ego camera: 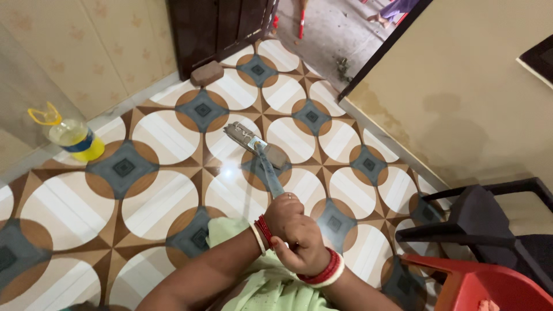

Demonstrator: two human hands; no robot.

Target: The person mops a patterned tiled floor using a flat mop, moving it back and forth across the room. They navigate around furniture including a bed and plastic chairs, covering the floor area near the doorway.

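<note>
Two hands, left hand (283, 217) and right hand (303, 251), both gripping one mop handle (269, 173).

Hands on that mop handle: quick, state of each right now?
Left hand: closed around the mop handle, higher up.
Right hand: closed around the same handle, just below the left.

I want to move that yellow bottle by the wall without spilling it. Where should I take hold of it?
Take the yellow bottle by the loop handle at its top, coming from above. It stands upright close to the wall, so that side is blocked, and the loop stands clear of the cap, which probably leaves room for fingers. Both hands, left hand and right hand, are on the mop handle.
</note>
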